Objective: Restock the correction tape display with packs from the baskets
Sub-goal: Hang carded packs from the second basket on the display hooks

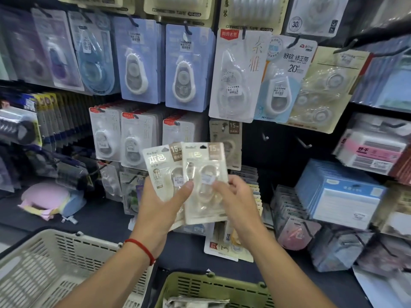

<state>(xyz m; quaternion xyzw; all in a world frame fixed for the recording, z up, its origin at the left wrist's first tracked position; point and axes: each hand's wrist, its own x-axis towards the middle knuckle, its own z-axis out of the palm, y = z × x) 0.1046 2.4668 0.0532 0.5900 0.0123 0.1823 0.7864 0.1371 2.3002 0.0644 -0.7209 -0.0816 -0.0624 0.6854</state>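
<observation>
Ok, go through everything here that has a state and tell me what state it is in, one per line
Left hand: grips two beige correction tape packs, fanned.
Right hand: pinches the front pack.
Bare black display hooks: empty.
White plastic basket: contents unseen.
Green plastic basket: holds paper.

Beige packs [201,174], red wrist string [142,248], cream basket [44,263], green basket [213,290]

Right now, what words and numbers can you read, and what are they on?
"BoBo", "本色", "15": left beige pack, in the left hand.
"15": right beige pack, in the right hand.
"20", "修正带": blue-and-white pack.
"30": top white pack.
Price stickers: too small.
</observation>
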